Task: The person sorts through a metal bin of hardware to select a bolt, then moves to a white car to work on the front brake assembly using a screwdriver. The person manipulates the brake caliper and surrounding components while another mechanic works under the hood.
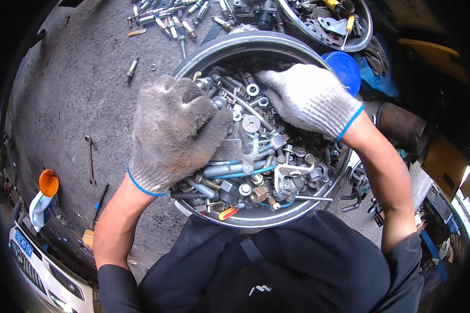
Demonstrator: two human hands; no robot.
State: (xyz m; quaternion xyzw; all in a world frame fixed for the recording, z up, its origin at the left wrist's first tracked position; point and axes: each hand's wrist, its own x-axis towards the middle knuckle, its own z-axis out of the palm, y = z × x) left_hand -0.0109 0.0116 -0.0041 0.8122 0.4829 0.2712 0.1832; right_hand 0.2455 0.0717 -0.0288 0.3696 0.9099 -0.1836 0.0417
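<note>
A round metal basin [250, 223] stands in front of me, filled with loose bolts, nuts, washers and brackets. My left hand [175, 130], in a dirty grey knit glove, is over the basin's left side with fingers curled in. A bolt with a washer [219, 102] lies by its fingertips; what the fingers hold is hidden. My right hand [310, 99], in a whiter glove, reaches over the right rim, its fingertips down among the hardware and out of sight. Between the hands lie a flat washer [250, 123], a long bolt [253, 112] and a white bracket [290, 175].
Behind stands a second basin [368, 39] holding metal parts and a yellow-handled screwdriver [348, 27]. A blue lid [343, 70] sits beside the near basin. Spark plugs [177, 26] are strewn at far left. A wrench [90, 159] and an orange funnel [49, 182] are at left.
</note>
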